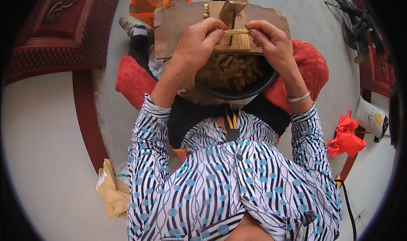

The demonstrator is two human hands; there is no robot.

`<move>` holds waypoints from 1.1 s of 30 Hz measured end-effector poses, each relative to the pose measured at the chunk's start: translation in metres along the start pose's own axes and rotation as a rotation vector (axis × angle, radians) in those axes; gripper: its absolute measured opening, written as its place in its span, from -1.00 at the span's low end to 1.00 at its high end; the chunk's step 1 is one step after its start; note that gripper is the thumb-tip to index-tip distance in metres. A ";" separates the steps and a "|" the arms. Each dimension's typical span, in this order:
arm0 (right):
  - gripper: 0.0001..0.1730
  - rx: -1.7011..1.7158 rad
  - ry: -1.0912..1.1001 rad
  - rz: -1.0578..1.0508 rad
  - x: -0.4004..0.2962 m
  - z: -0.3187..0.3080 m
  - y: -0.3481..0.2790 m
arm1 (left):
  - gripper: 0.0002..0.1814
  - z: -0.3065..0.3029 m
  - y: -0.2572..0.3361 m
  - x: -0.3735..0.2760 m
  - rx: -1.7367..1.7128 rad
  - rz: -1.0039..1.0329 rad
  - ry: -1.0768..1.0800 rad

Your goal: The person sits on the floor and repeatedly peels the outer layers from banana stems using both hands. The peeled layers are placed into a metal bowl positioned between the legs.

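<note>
A thin yellowish strip (237, 32) is stretched between my left hand (203, 39) and my right hand (268, 37), each pinching one end with thumb and fingertips. Beneath it lies a small wooden block (240, 44) with a dark narrow slot or blade, fixed on a wide wooden board (178, 21). Behind the strip a thicker wooden piece (233, 7) stands tilted over the block. Several small yellowish rolled pieces (205, 10) sit in a row at the block's left edge. Under the board, a black basin (241, 97) holds many short tan pieces (232, 71).
Red cloths (310, 69) cover both knees beside the basin. An orange bag (140, 5) stands behind the board at the left. Carved dark red wooden furniture (63, 28) is at far left. A red plastic bag (346, 136) and a white sack (370, 117) lie at right.
</note>
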State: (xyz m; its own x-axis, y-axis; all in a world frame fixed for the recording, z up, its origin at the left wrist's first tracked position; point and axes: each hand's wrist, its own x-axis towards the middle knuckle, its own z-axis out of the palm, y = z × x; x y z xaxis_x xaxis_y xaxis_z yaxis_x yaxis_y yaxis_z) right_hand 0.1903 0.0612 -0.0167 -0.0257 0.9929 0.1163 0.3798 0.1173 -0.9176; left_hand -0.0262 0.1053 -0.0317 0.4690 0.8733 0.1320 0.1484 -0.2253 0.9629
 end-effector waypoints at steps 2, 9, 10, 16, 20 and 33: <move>-0.81 0.038 0.028 0.019 0.005 0.000 0.010 | -0.82 0.003 -0.005 0.008 0.073 0.036 0.035; -0.85 -0.156 0.015 0.030 -0.004 0.001 0.021 | -0.87 -0.003 -0.029 0.004 0.512 0.069 0.241; -0.85 -0.270 0.044 0.003 -0.009 -0.003 0.021 | -0.88 -0.005 -0.033 0.004 0.580 0.065 0.288; -0.77 -0.653 0.125 -0.541 -0.025 0.030 -0.032 | -0.76 0.034 -0.002 -0.034 -0.355 -0.198 -0.006; -0.87 -0.601 0.108 -0.504 -0.018 0.032 -0.032 | -0.60 0.047 0.022 -0.061 -0.956 -0.454 -0.293; -0.68 0.736 -0.716 -0.072 -0.089 0.014 -0.118 | -0.51 -0.002 0.093 -0.078 -0.321 0.064 -0.186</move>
State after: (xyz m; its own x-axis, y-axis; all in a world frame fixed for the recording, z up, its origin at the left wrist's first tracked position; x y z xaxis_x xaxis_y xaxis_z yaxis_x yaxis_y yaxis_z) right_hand 0.1348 -0.0411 0.0760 -0.6627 0.7342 0.1473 -0.2985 -0.0787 -0.9511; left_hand -0.0507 0.0176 0.0483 0.6233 0.7614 0.1780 -0.1529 -0.1045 0.9827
